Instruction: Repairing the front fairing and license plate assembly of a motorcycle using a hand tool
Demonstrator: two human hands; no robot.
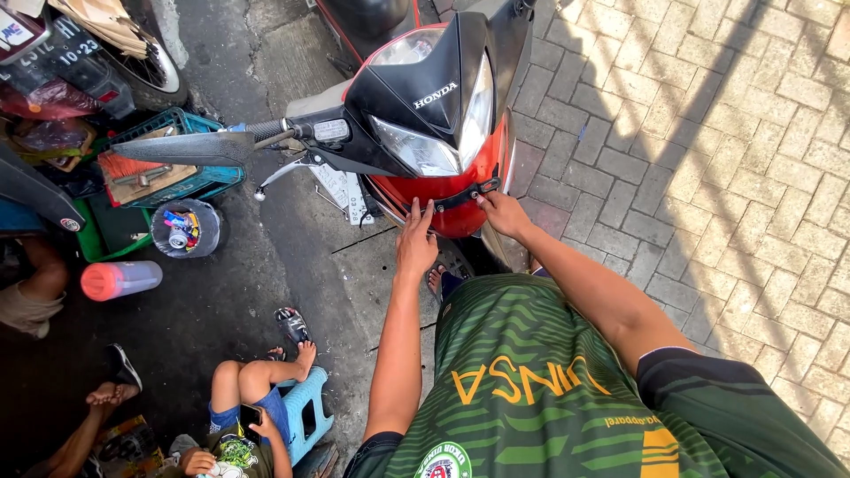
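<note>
A person stands at the front of a red and black motorbike (434, 115) and works on the thin black plastic strip (462, 196) that runs across its red front panel, just under the headlamp. The left hand (416, 239) lies flat on the red panel with its fingers spread, touching the strip's left end, while the right hand (501, 211) pinches the right end. The strip already sits across the panel, but I cannot tell if it is fixed on tight.

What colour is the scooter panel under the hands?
Red, with a black strip across it; the head view shows the panel best.
</note>
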